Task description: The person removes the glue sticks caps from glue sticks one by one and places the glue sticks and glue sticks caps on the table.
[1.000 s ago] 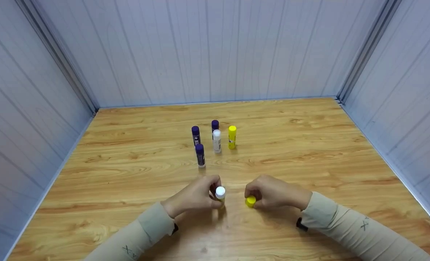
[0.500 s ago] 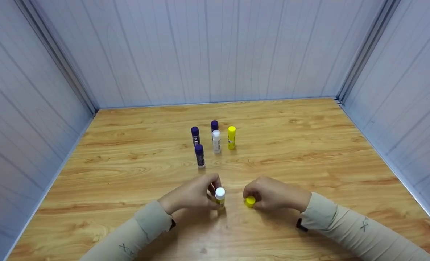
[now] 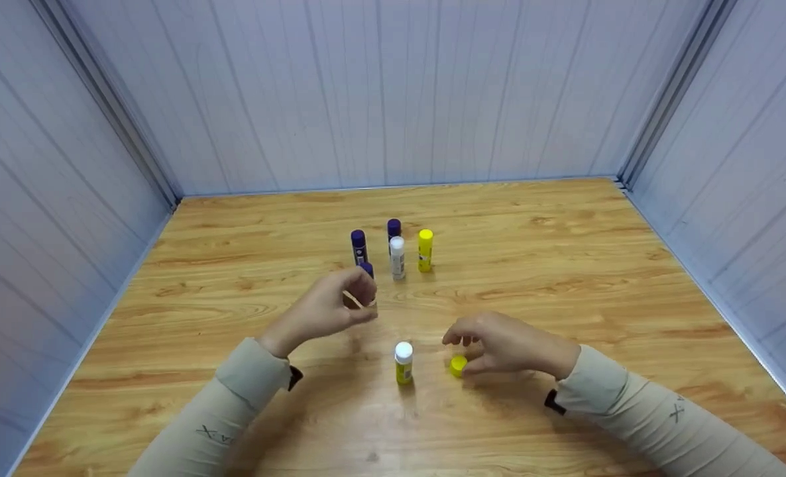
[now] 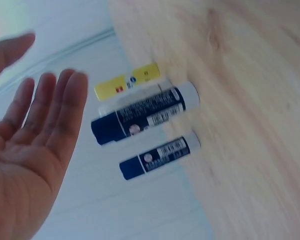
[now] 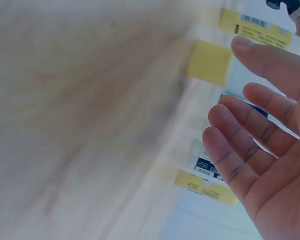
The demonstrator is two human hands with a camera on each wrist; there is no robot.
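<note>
My left hand (image 3: 327,306) is empty, its fingers loosely extended beside the front dark-blue glue stick (image 3: 366,268), which it partly hides in the head view. In the left wrist view the hand is apart from that glue stick (image 4: 145,114). An uncapped glue stick (image 3: 403,372) with a yellow body and white top stands upright between the hands. A yellow cap (image 3: 458,366) rests on the table by the right thumb. My right hand (image 3: 509,344) holds nothing; its fingers are spread away from the cap (image 5: 209,62), and whether the thumb touches it I cannot tell.
Behind the left hand stand two more dark-blue glue sticks (image 3: 359,246), a white one (image 3: 397,258) and a yellow one (image 3: 425,252), all upright and close together. Pale panel walls (image 3: 406,93) enclose the wooden table (image 3: 565,265) at the back and sides.
The left hand has let go of the uncapped glue stick, which stays standing, and has moved forward and left to the dark-blue one. The right fingers have loosened from the yellow cap.
</note>
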